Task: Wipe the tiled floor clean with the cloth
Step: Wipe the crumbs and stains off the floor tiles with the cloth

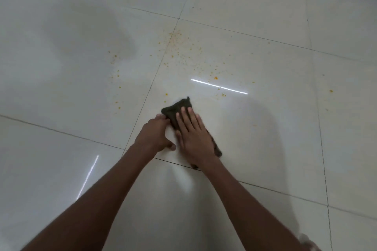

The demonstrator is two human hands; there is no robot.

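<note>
Right hand [193, 134] lies flat, fingers straight, pressing dark cloth [178, 109] onto glossy tiled floor [265, 138]; left hand [156, 133] beside it, fingertips pinching cloth's left edge. Beyond the cloth, orange specks [181, 47] scattered around a grout junction, unwiped.

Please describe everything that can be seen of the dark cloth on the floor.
The cloth is dark, nearly black with a greenish tone, and looks like soft, thick fabric. It lies flat and crumpled on the pale glossy tiled floor, just below the scattered orange spots. One pointed corner sticks out away from the person. The right hand presses on it with straight fingers and covers its middle; an edge shows beside the wrist. The left hand touches its left edge; whether it pinches it cannot be told.
</note>
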